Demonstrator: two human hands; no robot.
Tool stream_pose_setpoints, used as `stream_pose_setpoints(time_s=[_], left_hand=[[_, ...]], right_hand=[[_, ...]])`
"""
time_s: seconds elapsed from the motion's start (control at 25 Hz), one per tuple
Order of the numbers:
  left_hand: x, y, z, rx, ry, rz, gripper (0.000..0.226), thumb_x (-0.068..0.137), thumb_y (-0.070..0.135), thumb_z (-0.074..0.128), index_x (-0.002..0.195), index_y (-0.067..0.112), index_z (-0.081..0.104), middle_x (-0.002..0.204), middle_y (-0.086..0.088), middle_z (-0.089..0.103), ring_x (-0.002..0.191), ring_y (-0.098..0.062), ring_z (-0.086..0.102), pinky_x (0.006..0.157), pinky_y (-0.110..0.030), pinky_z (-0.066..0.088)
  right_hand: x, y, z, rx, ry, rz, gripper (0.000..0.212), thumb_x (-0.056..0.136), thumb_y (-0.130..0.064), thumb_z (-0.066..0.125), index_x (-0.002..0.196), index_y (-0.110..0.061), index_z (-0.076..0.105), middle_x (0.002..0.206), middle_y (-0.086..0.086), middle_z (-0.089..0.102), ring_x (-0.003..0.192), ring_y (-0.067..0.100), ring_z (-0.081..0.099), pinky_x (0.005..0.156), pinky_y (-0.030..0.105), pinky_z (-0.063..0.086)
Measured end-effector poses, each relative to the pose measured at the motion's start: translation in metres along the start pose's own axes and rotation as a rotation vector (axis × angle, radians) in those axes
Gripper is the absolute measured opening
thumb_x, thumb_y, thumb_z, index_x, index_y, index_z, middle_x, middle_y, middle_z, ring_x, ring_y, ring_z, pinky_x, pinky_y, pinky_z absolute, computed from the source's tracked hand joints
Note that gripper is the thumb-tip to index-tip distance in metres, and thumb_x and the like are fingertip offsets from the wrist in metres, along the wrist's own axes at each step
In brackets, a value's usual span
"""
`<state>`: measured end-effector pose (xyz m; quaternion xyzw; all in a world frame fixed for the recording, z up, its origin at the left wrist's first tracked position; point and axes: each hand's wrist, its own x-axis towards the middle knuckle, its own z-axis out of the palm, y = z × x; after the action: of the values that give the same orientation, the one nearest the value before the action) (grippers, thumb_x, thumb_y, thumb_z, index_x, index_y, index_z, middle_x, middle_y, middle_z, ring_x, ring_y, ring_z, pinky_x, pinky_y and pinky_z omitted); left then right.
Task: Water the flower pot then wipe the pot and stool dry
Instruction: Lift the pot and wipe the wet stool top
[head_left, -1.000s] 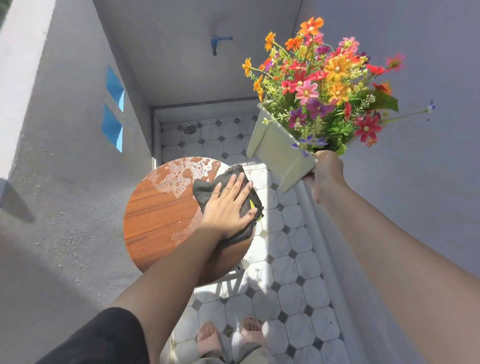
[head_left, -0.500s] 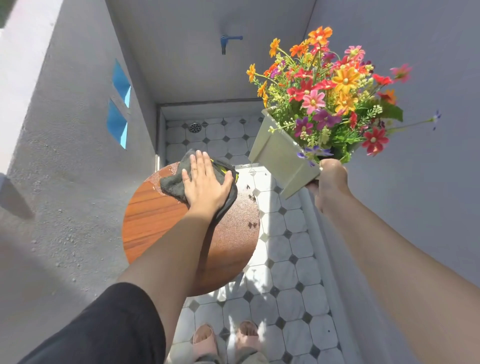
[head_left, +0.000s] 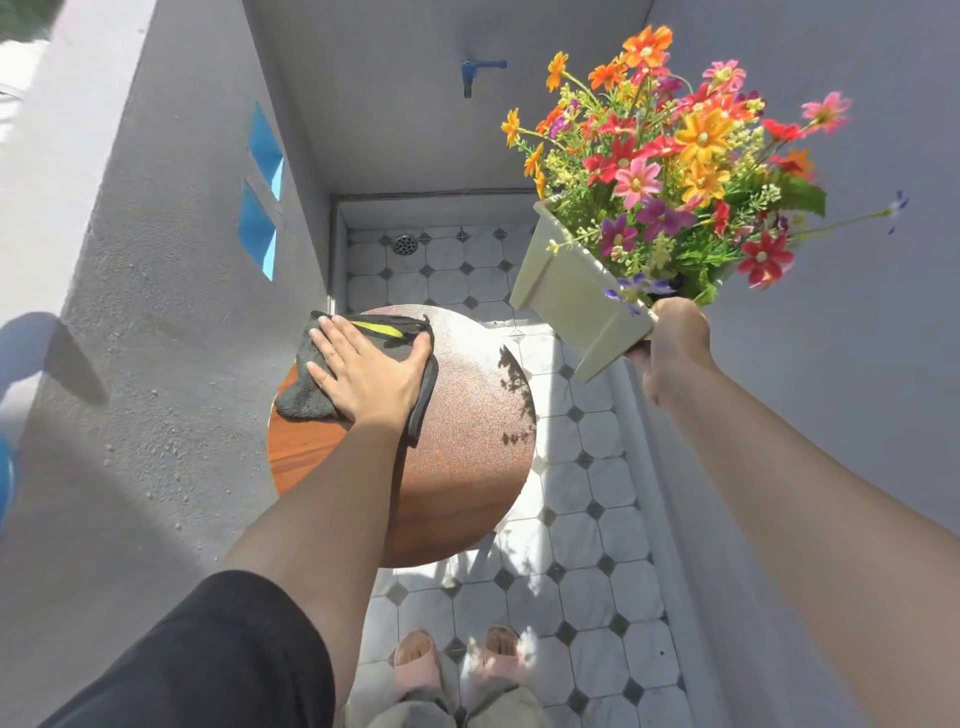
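My L hand (head_left: 363, 374) lies flat, fingers spread, pressing cloth (head_left: 306, 400) on stool (head_left: 467, 441) to dry it. R hand (head_left: 670, 348) grips flower pot (head_left: 571, 296) underneath, tilted, clear of wiping; fingers prob. wrapped, mostly hidden.

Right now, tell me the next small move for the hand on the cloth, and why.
Probably sweep the cloth back toward the near edge of the stool. The left hand presses it flat at the far left rim, most of the top lies uncovered, and the right hand holds the flower pot clear of it.
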<state>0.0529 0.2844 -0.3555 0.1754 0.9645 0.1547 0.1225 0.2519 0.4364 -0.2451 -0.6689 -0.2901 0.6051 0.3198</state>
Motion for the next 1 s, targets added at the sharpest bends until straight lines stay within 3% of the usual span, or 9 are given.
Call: stream_pose_setpoints(time_s=[0.36,0.48,0.6,0.76,0.88,1.0], left_hand=[[-0.047,-0.057,-0.014,-0.025,0.059,-0.16,0.113,0.074,0.075,0.046,0.15,-0.001,0.009,0.16,-0.016,0.009,0.148,-0.027,0.003,0.114,-0.053,0.004],[-0.069,-0.073,-0.016,-0.006,0.117,-0.164,0.112,0.074,0.075,0.047,0.148,-0.003,0.017,0.157,-0.019,0.019,0.146,-0.031,0.013,0.11,-0.059,0.014],[-0.092,-0.082,-0.02,0.023,0.04,-0.199,0.11,0.075,0.076,0.04,0.15,0.001,0.01,0.16,-0.014,0.01,0.148,-0.027,0.004,0.111,-0.057,0.013],[-0.123,-0.092,-0.019,-0.039,0.002,-0.208,0.111,0.076,0.075,0.04,0.15,-0.001,0.006,0.16,-0.015,0.006,0.146,-0.035,0.002,0.112,-0.053,0.02],[-0.143,-0.093,-0.015,-0.165,-0.062,-0.225,0.11,0.08,0.071,0.043,0.149,-0.001,-0.002,0.16,-0.015,-0.005,0.145,-0.04,-0.004,0.115,-0.048,0.014],[-0.153,-0.089,-0.018,-0.24,-0.095,-0.255,0.116,0.077,0.073,0.045,0.149,0.0,-0.009,0.16,-0.014,-0.012,0.146,-0.038,-0.005,0.115,-0.052,0.015]], right_hand=[[-0.024,-0.002,0.002,-0.023,-0.035,-0.044,0.041,0.078,-0.005,0.037,0.115,-0.003,0.054,0.096,0.011,0.061,0.079,0.025,0.063,0.079,0.044,0.057],[-0.035,-0.004,0.0,-0.012,-0.038,-0.063,0.024,0.08,-0.006,0.038,0.095,-0.008,0.056,0.09,0.009,0.061,0.077,0.024,0.063,0.081,0.047,0.056],[-0.044,-0.003,-0.004,-0.003,-0.039,-0.085,0.017,0.08,-0.005,0.039,0.079,-0.013,0.054,0.087,0.009,0.06,0.073,0.023,0.061,0.081,0.048,0.056],[-0.054,0.003,-0.014,0.013,-0.047,-0.085,0.018,0.08,-0.005,0.04,0.084,-0.013,0.056,0.093,0.01,0.062,0.079,0.024,0.062,0.079,0.045,0.057],[-0.063,0.006,-0.023,0.021,-0.049,-0.08,0.018,0.081,-0.004,0.039,0.076,-0.013,0.053,0.086,0.01,0.06,0.074,0.023,0.06,0.082,0.05,0.055],[-0.071,0.008,-0.028,0.044,-0.052,-0.067,0.019,0.083,-0.004,0.038,0.075,-0.013,0.053,0.082,0.008,0.061,0.071,0.021,0.06,0.083,0.048,0.055]])
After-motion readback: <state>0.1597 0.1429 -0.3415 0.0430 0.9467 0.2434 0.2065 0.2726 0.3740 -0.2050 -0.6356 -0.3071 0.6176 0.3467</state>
